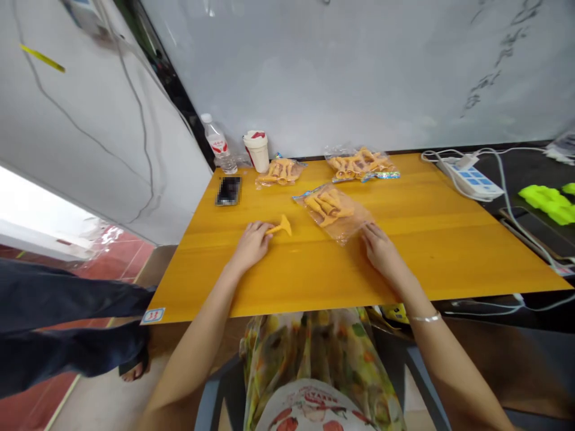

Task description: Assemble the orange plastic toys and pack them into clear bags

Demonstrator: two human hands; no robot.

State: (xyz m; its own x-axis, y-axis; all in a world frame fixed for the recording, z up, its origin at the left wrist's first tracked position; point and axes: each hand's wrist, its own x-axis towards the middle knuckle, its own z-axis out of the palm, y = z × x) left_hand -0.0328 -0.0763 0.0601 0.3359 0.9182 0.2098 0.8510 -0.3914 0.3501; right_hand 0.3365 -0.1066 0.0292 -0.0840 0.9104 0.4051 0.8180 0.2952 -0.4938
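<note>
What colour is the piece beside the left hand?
The piece is orange, best seen in the head view.

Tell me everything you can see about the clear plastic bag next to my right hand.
The clear plastic bag lies flat and askew on the orange-yellow wood-look tabletop. Its thin, glossy film is crinkled, and no label shows on it. Several orange claw-shaped pieces are bunched together inside, toward its upper left, leaving the lower right part mostly bare. The fingertips of your right hand appear to touch its lower right edge. Whether it is sealed cannot be told.
</note>
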